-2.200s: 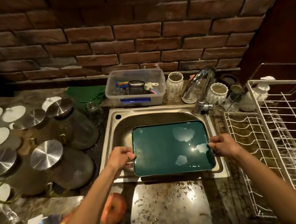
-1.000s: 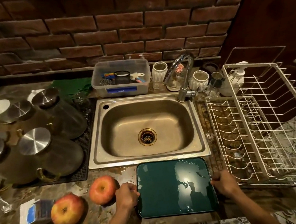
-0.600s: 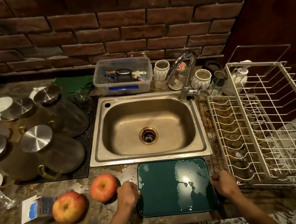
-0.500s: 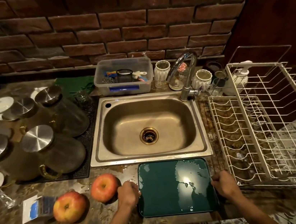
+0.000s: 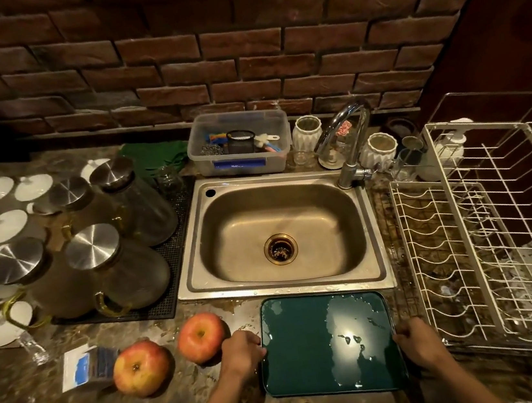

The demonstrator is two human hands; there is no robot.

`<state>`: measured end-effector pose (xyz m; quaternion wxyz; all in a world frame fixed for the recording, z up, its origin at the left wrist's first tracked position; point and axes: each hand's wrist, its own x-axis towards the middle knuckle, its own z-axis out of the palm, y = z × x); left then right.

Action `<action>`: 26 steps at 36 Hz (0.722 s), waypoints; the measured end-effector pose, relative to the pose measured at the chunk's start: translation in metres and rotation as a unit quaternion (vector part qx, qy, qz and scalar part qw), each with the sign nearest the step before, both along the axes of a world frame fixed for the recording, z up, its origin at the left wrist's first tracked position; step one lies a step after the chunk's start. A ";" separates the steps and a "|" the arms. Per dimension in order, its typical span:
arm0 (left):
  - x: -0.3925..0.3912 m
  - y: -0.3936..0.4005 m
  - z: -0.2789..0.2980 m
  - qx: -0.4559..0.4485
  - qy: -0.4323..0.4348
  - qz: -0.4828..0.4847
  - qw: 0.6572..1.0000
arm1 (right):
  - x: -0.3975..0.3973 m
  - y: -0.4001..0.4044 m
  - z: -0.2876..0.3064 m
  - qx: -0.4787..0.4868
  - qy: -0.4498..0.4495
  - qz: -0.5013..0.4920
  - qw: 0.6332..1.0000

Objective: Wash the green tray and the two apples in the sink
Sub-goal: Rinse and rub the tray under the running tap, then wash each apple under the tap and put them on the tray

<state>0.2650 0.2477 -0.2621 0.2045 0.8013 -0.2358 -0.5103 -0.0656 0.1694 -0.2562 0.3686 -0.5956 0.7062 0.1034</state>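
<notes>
Head view: the green tray [image 5: 297, 349] was seen lying flat on the stone counter [image 5: 20, 399], just in front of the steel sink [image 5: 192, 241], with its far edge close to the sink's front rim. Patches of water were spread over the tray's surface, and a lamp was mirrored in them. The tray was gripped at both short sides: the left hand [image 5: 242, 351] was curled round the left edge, and the right hand [image 5: 416, 340] was curled round the right edge. Both forearms were stretched in from the bottom of the frame.

The two apples were left on the counter to the left of the tray. The nearer apple [image 5: 201, 337] was set just beside the left hand, though contact could not be made out; the farther apple [image 5: 141, 368] was placed a little further left and nearer the counter's front edge. Just beside it, a small blue and white packet [image 5: 85, 365] was laid.

The basin was seen with only its drain [image 5: 280, 248] at the middle. The tap [image 5: 350, 146] was mounted at the sink's back right corner. Behind the sink, a clear plastic box [image 5: 243, 167] of cleaning tools was set against the brick wall. Glass jugs [image 5: 132, 273] with metal lids were grouped on a dark mat to the left of the sink. A white wire dish rack [image 5: 486, 240] was stood to the right of it.
</notes>
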 end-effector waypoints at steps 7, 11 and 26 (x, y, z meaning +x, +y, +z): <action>0.013 -0.003 0.014 -0.030 0.004 -0.042 0.999 | 0.001 -0.002 0.005 0.018 0.009 0.004 1.000; 0.017 -0.008 0.024 -0.048 0.029 -0.035 0.998 | 0.001 -0.006 0.006 0.040 0.012 0.008 0.999; 0.060 -0.018 0.066 -0.106 0.021 -0.002 0.994 | 0.015 -0.033 0.030 -0.013 -0.003 0.012 1.000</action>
